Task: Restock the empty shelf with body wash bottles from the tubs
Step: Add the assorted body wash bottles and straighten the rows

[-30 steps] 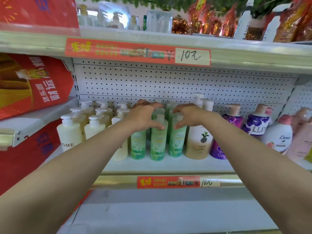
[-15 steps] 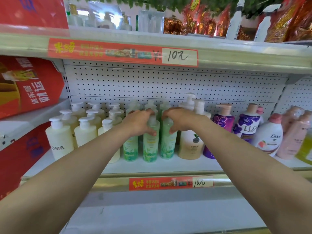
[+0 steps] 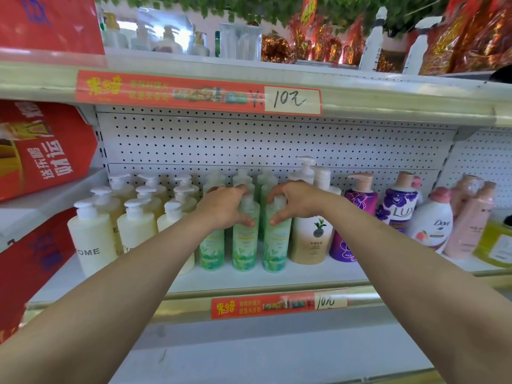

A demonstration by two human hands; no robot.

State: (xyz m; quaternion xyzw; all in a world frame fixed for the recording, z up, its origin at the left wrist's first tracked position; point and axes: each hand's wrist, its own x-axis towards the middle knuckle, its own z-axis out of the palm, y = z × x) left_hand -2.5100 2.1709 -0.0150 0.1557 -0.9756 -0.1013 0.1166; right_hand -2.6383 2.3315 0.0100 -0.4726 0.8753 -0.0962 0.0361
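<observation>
Green translucent bottles [image 3: 245, 239] stand in rows on the shelf [image 3: 249, 275], just left of the beige pump bottle [image 3: 311, 239], which serves as the landmark. Both hands reach in over the front row. Left hand [image 3: 224, 206] has its grip curled around the neck and shoulder of the middle front bottle; right hand [image 3: 297, 202] has its grip wrapped around the cap and shoulder of the green bottle touching the beige pump bottle's left side. Neither bottle is lifted; both bases sit on the shelf.

This looks like squaring up the front row. To do it well, I judge, press low on the shoulders, not the caps, slide both bases together toward the shelf edge, and keep labels facing out. Tall narrow bottles tip easily, so move them slowly and avoid nudging the cream pump bottles [image 3: 91, 239] farther left of the landmark.
</observation>
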